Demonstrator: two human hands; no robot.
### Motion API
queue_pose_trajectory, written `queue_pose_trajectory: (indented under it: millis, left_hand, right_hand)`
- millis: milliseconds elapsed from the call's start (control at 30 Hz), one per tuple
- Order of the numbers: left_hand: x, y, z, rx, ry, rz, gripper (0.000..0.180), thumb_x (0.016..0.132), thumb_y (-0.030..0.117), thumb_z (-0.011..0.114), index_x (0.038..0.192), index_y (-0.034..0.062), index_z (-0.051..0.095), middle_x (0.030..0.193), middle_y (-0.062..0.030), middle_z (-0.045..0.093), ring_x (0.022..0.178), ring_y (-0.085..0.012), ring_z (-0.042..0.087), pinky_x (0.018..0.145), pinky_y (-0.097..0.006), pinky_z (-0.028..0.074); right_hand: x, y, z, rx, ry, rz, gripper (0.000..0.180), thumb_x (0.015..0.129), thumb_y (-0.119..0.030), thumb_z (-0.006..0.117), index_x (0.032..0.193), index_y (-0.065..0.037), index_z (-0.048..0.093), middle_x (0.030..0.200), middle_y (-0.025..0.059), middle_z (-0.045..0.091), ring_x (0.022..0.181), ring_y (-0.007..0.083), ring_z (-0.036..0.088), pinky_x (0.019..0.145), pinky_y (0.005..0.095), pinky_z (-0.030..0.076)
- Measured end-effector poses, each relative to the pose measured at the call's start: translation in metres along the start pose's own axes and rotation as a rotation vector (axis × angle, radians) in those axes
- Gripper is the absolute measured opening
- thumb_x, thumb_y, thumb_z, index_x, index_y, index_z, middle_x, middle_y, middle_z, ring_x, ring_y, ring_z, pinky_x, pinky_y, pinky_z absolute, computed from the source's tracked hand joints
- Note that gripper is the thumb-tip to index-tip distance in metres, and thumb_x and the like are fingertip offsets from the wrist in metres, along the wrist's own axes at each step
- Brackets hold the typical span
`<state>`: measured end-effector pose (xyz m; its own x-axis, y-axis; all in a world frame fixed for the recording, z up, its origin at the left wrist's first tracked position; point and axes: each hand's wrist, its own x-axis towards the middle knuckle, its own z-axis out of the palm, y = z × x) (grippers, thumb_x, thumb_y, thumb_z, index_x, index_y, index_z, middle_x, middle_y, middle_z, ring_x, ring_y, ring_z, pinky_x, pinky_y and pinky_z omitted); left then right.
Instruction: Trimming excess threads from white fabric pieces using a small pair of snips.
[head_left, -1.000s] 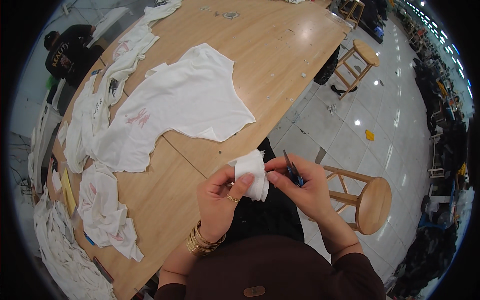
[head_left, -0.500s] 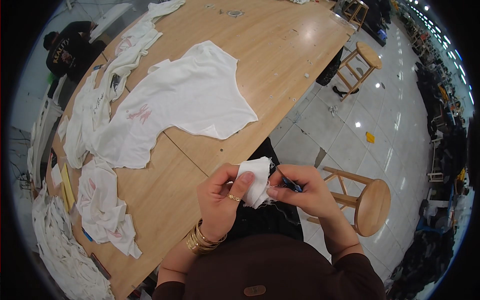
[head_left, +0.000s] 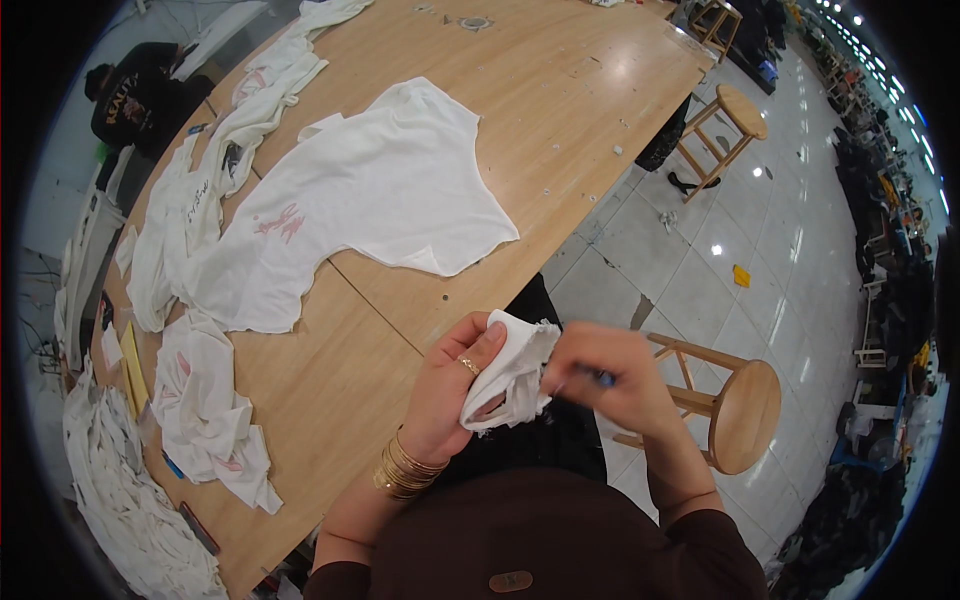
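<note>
My left hand (head_left: 440, 395), with a ring and gold bangles, pinches a small white fabric piece (head_left: 512, 360) between thumb and fingers. The cloth is folded into a loop, and its edge on the right is frayed. My right hand (head_left: 615, 370) is curled closed against that frayed edge and smeared by motion. A bit of the blue-handled thread snips (head_left: 603, 378) shows in its grip; the blades are hidden. Both hands are over my lap, just off the table's near edge.
On the wooden table (head_left: 400, 310) lie a spread white garment (head_left: 390, 180) with a pink print, a crumpled white garment (head_left: 205, 410) and a white pile (head_left: 130, 490). Wooden stools (head_left: 745, 415) stand on the tiled floor at right. A person (head_left: 140, 100) works at far left.
The white fabric has been turned and opened into a loop in my left hand. My right hand has turned, hiding the snips' blade that showed before.
</note>
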<state>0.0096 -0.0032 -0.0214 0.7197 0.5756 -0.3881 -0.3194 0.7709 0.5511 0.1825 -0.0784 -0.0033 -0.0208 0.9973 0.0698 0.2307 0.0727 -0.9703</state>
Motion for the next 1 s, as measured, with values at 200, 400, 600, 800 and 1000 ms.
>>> queue_pose_trajectory:
  millis: [200,400,600,800,1000]
  left_hand:
    - [-0.003,-0.012,0.008,0.534,0.115,0.473,0.015,0.091,0.013,0.056,0.099,0.0005,0.057,0.082,-0.0016,0.062,0.068,-0.0031,0.054,0.059,-0.018,0.043]
    - [-0.008,-0.001,0.007,0.522,0.046,0.308,0.015,0.087,0.009,0.060,0.097,-0.0012,0.058,0.083,-0.0020,0.063,0.072,-0.0043,0.056,0.063,-0.019,0.046]
    - [-0.014,0.009,-0.005,0.651,-0.002,0.179,0.016,0.086,0.009,0.061,0.097,-0.0025,0.060,0.081,-0.0024,0.063,0.071,-0.0036,0.056,0.061,-0.019,0.045]
    - [-0.016,0.011,-0.001,0.694,0.089,0.226,0.018,0.088,0.014,0.059,0.095,-0.0029,0.061,0.072,0.0009,0.061,0.064,-0.0013,0.051,0.057,-0.018,0.041]
    - [-0.018,0.013,0.001,0.782,0.120,0.259,0.018,0.088,0.014,0.059,0.093,-0.0024,0.062,0.068,0.0025,0.060,0.062,-0.0001,0.049,0.055,-0.017,0.039]
  right_hand:
    - [0.004,-0.004,0.009,0.101,0.173,0.216,0.016,0.080,-0.014,0.067,0.083,0.000,0.059,0.068,-0.0015,0.054,0.065,0.0030,0.046,0.056,0.0202,0.037]
    - [0.008,-0.007,0.009,0.355,0.241,0.386,0.017,0.081,-0.016,0.067,0.083,-0.001,0.060,0.068,-0.0042,0.052,0.066,0.0017,0.044,0.056,0.0195,0.036]
    - [0.009,-0.009,0.006,-0.440,0.323,0.142,0.028,0.077,-0.027,0.070,0.093,-0.007,0.060,0.074,0.0021,0.059,0.061,0.0120,0.054,0.056,0.0231,0.041]
    - [-0.001,-0.017,-0.006,-0.888,0.167,-0.228,0.030,0.070,-0.029,0.072,0.094,-0.013,0.060,0.069,-0.0016,0.051,0.062,0.0151,0.051,0.053,0.0274,0.040]
    - [-0.003,-0.021,-0.007,-1.033,0.125,-0.346,0.025,0.069,-0.026,0.072,0.090,-0.015,0.060,0.065,-0.0032,0.045,0.058,0.0131,0.047,0.049,0.0265,0.036]
